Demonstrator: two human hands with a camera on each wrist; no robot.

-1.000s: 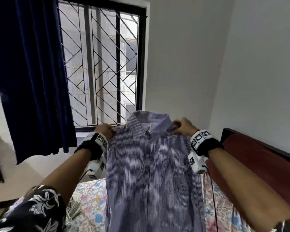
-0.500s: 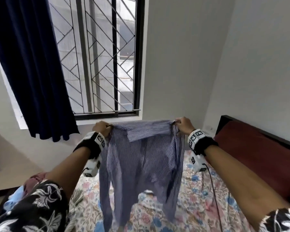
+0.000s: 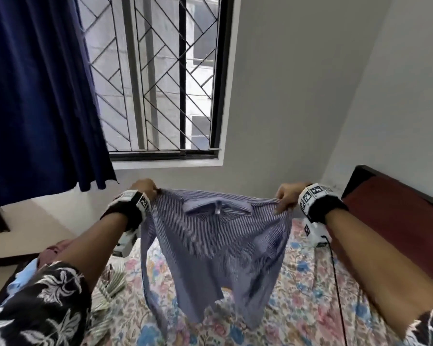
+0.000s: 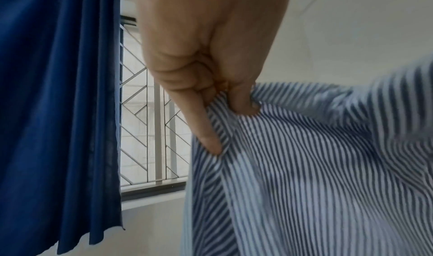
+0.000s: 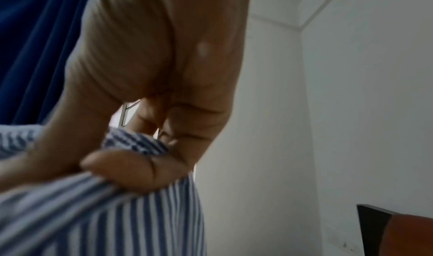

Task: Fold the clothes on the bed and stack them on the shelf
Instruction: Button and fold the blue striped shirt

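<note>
A blue-and-white striped shirt (image 3: 215, 248) hangs in the air above the floral bed sheet (image 3: 308, 293), collar on top, body billowing toward me. My left hand (image 3: 146, 189) pinches its left shoulder, thumb and curled fingers (image 4: 211, 130) clamped on the striped cloth (image 4: 316, 167). At the other shoulder my right hand (image 3: 286, 199) grips the fabric, with the thumb (image 5: 131, 167) pressed onto the stripes (image 5: 105, 219). The hem trails just above the bed. No shelf is in view.
A barred window (image 3: 160, 78) and a dark blue curtain (image 3: 35, 96) lie straight ahead. The red-brown headboard (image 3: 398, 221) runs along the right wall. Other clothes (image 3: 28, 273) lie at the bed's left edge, behind my left arm.
My hands have dropped lower and spread wider apart. The shirt, which hung flat and straight, has swung toward me and billows, collar tipped forward.
</note>
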